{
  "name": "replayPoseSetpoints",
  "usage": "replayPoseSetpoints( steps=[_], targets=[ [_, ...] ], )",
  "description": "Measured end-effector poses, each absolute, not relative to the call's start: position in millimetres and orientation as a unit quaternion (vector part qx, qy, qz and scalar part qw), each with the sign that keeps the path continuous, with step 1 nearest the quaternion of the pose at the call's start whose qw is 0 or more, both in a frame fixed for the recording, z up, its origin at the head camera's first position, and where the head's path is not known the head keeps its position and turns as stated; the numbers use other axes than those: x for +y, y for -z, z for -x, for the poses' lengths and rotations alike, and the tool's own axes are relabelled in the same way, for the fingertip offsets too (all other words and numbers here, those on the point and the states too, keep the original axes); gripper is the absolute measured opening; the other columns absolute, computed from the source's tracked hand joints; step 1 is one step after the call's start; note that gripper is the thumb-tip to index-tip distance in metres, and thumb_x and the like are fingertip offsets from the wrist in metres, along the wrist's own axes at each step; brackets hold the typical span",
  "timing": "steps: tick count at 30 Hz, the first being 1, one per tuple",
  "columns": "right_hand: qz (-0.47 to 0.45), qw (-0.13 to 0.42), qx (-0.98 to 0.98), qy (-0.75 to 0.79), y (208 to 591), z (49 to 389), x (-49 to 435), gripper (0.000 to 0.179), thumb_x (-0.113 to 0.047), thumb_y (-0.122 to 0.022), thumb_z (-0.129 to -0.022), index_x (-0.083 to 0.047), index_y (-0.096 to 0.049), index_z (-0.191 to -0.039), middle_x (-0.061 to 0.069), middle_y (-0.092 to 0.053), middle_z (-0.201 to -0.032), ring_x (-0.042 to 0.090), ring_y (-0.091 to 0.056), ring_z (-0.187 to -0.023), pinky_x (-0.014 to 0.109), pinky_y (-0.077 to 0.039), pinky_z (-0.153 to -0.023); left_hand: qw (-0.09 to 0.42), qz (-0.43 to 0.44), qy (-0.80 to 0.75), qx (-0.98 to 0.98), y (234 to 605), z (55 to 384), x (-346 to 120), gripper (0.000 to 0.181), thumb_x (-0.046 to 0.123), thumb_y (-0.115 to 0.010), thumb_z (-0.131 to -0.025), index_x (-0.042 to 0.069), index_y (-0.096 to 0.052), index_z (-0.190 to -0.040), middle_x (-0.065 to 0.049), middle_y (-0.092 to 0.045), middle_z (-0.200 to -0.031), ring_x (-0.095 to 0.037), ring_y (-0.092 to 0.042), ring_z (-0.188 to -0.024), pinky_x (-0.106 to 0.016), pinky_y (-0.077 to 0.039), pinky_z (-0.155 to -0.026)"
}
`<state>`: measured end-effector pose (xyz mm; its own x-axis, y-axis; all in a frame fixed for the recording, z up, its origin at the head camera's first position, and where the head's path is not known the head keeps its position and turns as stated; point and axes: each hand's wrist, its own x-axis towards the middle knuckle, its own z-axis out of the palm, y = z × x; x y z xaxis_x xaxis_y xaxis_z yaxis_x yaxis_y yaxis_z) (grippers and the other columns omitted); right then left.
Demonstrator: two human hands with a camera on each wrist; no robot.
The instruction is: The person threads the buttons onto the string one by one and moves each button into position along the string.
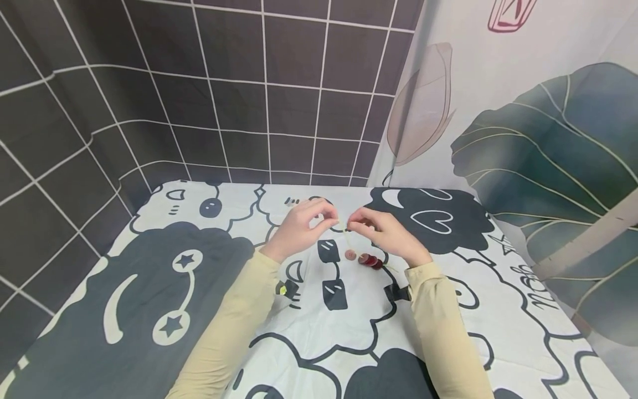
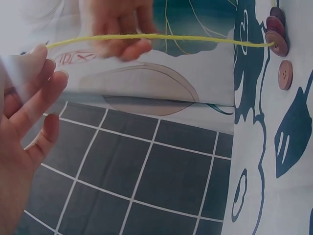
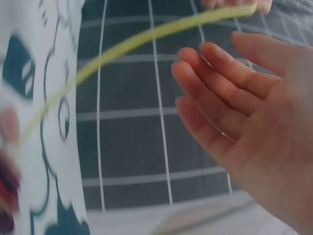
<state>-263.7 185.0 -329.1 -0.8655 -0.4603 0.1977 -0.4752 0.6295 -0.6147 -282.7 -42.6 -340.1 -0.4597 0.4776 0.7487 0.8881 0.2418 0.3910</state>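
My left hand (image 1: 304, 224) pinches a thin yellow cord (image 2: 161, 36) near its upper end, between thumb and index finger. From there the cord runs down to several reddish-brown and dark red buttons (image 1: 371, 261) that sit threaded in a row low over the cloth. Beside them lies one separate, lighter brown button (image 1: 350, 254), its holes visible in the left wrist view. My right hand (image 3: 244, 98) hovers close to the left one, fingers loosely bent and thumb apart, with nothing seen between them. The cord passes near its fingertips without visible contact.
A white and dark-grey cartoon-print cloth (image 1: 319, 332) covers the table. Behind it hangs a dark curtain with a white grid (image 1: 294, 111); a leaf-print sheet (image 1: 548, 155) hangs at the right. A short cord tail (image 1: 391, 268) sticks out past the threaded buttons.
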Motion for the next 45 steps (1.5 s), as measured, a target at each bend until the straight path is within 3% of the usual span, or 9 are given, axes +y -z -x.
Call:
replayPoseSetpoints(
  steps=[3, 6, 12, 16, 19, 22, 30, 40, 45],
  targets=[
    [-0.275, -0.009, -0.885, -0.375, 326.8, 260.5, 175.4, 0.025, -0.022, -0.054, -0.099, -0.012, -0.06, -0.121, 0.005, -0.069, -0.112, 0.022, -0.064, -0.109, 0.044, -0.048, -0.096, 0.258, 0.455, 0.402, -0.751, 341.0, 282.5, -41.5, 0.005, 0.009, -0.069, -0.088, 0.009, -0.065, -0.09, -0.002, -0.064, -0.082, -0.015, -0.058, -0.081, -0.034, -0.049, -0.078],
    [-0.293, -0.024, -0.869, -0.399, 326.9, 259.6, 171.8, 0.026, -0.02, -0.053, -0.1, -0.013, -0.057, -0.124, 0.006, -0.071, -0.104, 0.019, -0.065, -0.106, 0.042, -0.047, -0.097, 0.267, 0.454, 0.394, -0.753, 341.6, 282.2, -40.7, 0.004, 0.01, -0.069, -0.088, 0.009, -0.065, -0.09, -0.001, -0.064, -0.081, -0.014, -0.058, -0.081, -0.029, -0.046, -0.079],
    [-0.278, -0.019, -0.867, -0.412, 326.9, 258.2, 172.4, 0.023, -0.02, -0.053, -0.1, -0.012, -0.058, -0.12, 0.006, -0.064, -0.078, 0.016, -0.062, -0.085, 0.035, -0.045, -0.083, 0.264, 0.452, 0.397, -0.754, 343.0, 283.2, -40.5, 0.005, 0.009, -0.07, -0.087, 0.008, -0.065, -0.09, -0.002, -0.065, -0.082, -0.013, -0.058, -0.081, -0.028, -0.048, -0.079],
    [-0.253, -0.001, -0.874, -0.415, 325.6, 258.8, 173.0, 0.019, -0.02, -0.056, -0.098, -0.009, -0.063, -0.112, 0.001, -0.055, -0.071, 0.018, -0.056, -0.073, 0.028, -0.042, -0.066, 0.263, 0.45, 0.396, -0.756, 343.3, 284.2, -40.8, 0.005, 0.01, -0.07, -0.087, 0.009, -0.065, -0.089, -0.001, -0.064, -0.082, -0.013, -0.058, -0.081, -0.03, -0.049, -0.078],
    [-0.241, 0.013, -0.878, -0.414, 325.5, 259.8, 173.6, 0.016, -0.019, -0.058, -0.096, -0.007, -0.065, -0.105, -0.002, -0.054, -0.069, 0.015, -0.053, -0.068, 0.025, -0.039, -0.06, 0.253, 0.45, 0.393, -0.761, 344.6, 285.1, -40.6, 0.005, 0.01, -0.07, -0.087, 0.009, -0.064, -0.088, -0.001, -0.064, -0.082, -0.013, -0.058, -0.081, -0.031, -0.049, -0.078],
    [-0.235, 0.022, -0.88, -0.413, 325.3, 260.2, 175.5, 0.013, -0.017, -0.06, -0.095, -0.007, -0.066, -0.101, -0.004, -0.054, -0.069, 0.01, -0.049, -0.065, 0.024, -0.039, -0.06, 0.218, 0.445, 0.389, -0.777, 346.5, 286.6, -39.8, 0.007, 0.012, -0.07, -0.088, 0.01, -0.064, -0.091, -0.001, -0.064, -0.085, -0.013, -0.058, -0.083, -0.031, -0.049, -0.079],
    [-0.235, 0.028, -0.882, -0.407, 328.1, 264.1, 181.4, 0.012, -0.018, -0.062, -0.094, -0.007, -0.066, -0.095, -0.003, -0.051, -0.066, 0.007, -0.044, -0.059, 0.023, -0.036, -0.058, 0.059, 0.409, 0.343, -0.843, 353.9, 289.5, -35.2, 0.034, 0.027, -0.069, -0.089, 0.011, -0.06, -0.118, -0.003, -0.063, -0.107, -0.018, -0.06, -0.098, -0.034, -0.05, -0.086],
    [-0.222, 0.015, -0.884, -0.412, 325.4, 263.9, 184.9, 0.013, -0.019, -0.063, -0.094, -0.007, -0.066, -0.096, -0.004, -0.053, -0.066, 0.006, -0.043, -0.058, 0.022, -0.036, -0.057, -0.051, 0.421, 0.271, -0.864, 368.5, 292.9, -26.3, 0.041, 0.031, -0.062, -0.094, 0.008, -0.058, -0.127, -0.006, -0.062, -0.126, -0.024, -0.059, -0.117, -0.037, -0.047, -0.099],
    [-0.232, 0.012, -0.883, -0.409, 326.9, 265.0, 186.8, 0.012, -0.016, -0.063, -0.094, -0.004, -0.066, -0.095, -0.004, -0.053, -0.065, 0.004, -0.044, -0.057, 0.021, -0.038, -0.056, -0.07, 0.422, 0.233, -0.873, 377.5, 293.4, -23.2, 0.043, 0.033, -0.059, -0.095, 0.013, -0.056, -0.132, -0.005, -0.059, -0.135, -0.022, -0.054, -0.128, -0.04, -0.039, -0.109]
  ],
)
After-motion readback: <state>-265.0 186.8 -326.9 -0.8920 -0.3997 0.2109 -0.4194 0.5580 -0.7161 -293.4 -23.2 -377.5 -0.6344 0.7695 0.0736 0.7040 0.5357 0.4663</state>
